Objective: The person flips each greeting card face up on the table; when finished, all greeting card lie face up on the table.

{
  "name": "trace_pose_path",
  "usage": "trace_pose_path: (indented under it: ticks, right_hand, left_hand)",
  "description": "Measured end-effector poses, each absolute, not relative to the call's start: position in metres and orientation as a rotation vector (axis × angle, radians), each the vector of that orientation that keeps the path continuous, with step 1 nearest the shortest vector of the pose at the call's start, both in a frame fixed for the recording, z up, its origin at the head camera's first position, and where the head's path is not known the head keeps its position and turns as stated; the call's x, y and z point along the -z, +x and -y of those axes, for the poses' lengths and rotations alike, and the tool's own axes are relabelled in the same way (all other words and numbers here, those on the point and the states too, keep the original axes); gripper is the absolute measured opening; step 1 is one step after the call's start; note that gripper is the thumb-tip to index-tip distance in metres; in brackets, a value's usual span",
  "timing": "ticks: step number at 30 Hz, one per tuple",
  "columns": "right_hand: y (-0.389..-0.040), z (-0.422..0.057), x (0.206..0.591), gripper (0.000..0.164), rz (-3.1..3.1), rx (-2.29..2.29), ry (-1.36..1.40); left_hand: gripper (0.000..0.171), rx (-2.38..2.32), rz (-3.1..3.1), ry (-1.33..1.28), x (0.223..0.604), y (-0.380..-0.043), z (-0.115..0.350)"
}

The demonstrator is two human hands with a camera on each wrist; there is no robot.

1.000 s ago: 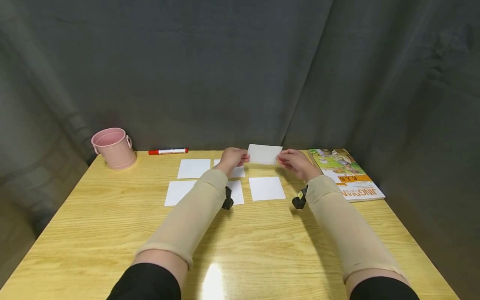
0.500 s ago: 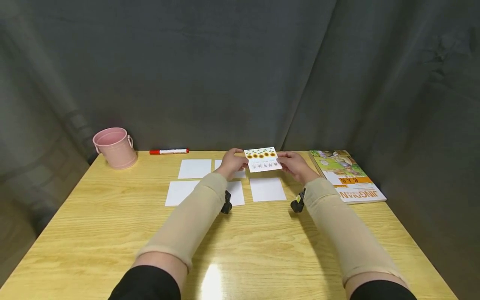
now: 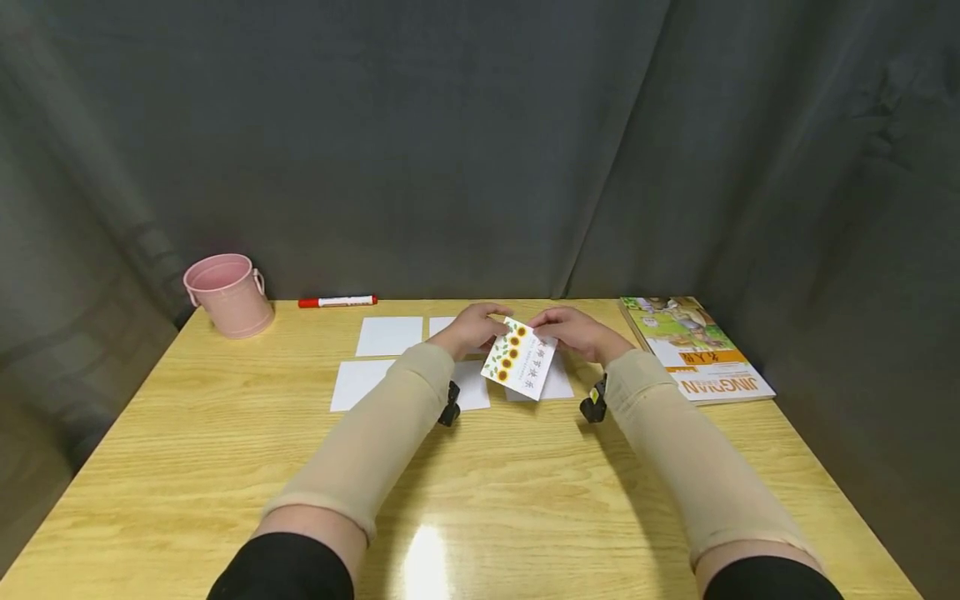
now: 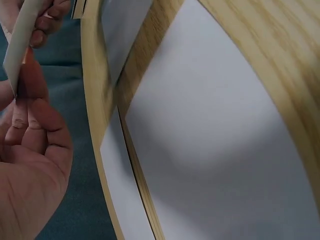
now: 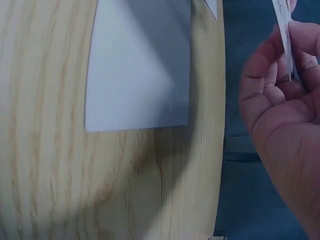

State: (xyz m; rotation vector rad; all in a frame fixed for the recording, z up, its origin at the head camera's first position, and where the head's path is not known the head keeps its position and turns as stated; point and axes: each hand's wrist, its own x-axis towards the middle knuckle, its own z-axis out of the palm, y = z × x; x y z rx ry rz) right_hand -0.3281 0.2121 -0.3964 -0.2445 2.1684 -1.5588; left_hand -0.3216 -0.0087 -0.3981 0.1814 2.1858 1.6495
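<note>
Both hands hold a white card [image 3: 517,360] printed with a row of sunflowers and dark characters, raised over the table and turned at a slant. My left hand [image 3: 472,328] pinches its upper left corner; in the left wrist view the card [image 4: 21,45] shows nearly edge-on between thumb and fingers. With thumb and fingers, my right hand [image 3: 579,329] pinches the upper right part, and the right wrist view shows the card [image 5: 284,37] there. Below lie several blank white cards, among them a front right card [image 3: 558,383] partly covered and a back middle card [image 3: 441,325] mostly behind my left hand.
A back left card [image 3: 389,337] and a front left card [image 3: 356,383] lie beside the hands. Farther left stand a pink bucket [image 3: 232,300] and a red-and-white marker [image 3: 337,302]. A book [image 3: 697,350] lies at the right. Dark curtain [image 3: 450,150] hangs behind the table.
The held card has flipped from its blank back to the printed sunflower side, then turned from level to slanted and come lower and nearer. The hands have moved closer together.
</note>
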Motion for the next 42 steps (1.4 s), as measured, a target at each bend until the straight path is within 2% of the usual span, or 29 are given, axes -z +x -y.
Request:
trace_pose_path:
  ticks: [6,11,13,23,28,35,39,42]
  right_hand:
    - [-0.326,-0.211,0.405,0.039,-2.095,1.746,-0.087]
    - [-0.321,-0.214,0.415,0.015,-1.855,1.987,-0.033]
    - [-0.319,-0.212,0.417,0.009,-1.805,2.054,-0.033]
    - [-0.325,-0.205,0.417,0.014,-2.014,2.144,0.158]
    - [-0.331,-0.217,0.415,0.02,-2.338,1.884,0.065]
    - [-0.337,-0.236,0.417,0.017,-2.424,1.686,0.083]
    - [-0.339,-0.237,0.421,0.018,-2.457,1.598,0.117]
    - [-0.342,-0.235,0.425,0.018,-2.489,1.521,0.159]
  left_hand:
    - [0.022,-1.849,-2.276,0.068,0.4,-0.323,0.016]
    - [0.011,-2.147,-2.294,-0.158,0.401,-0.327,0.02]
    - [0.008,-2.202,-2.269,-0.204,0.401,-0.328,0.02]
    - [0.009,-2.157,-2.25,-0.251,0.408,-0.322,0.008]
    - [0.007,-1.817,-2.388,-0.127,0.412,-0.319,0.008]
    - [0.043,-0.886,-2.799,0.411,0.407,-0.312,0.0]
    - [0.043,-0.524,-2.858,0.678,0.41,-0.314,-0.011]
    - [0.037,-0.352,-2.862,0.746,0.413,-0.312,-0.018]
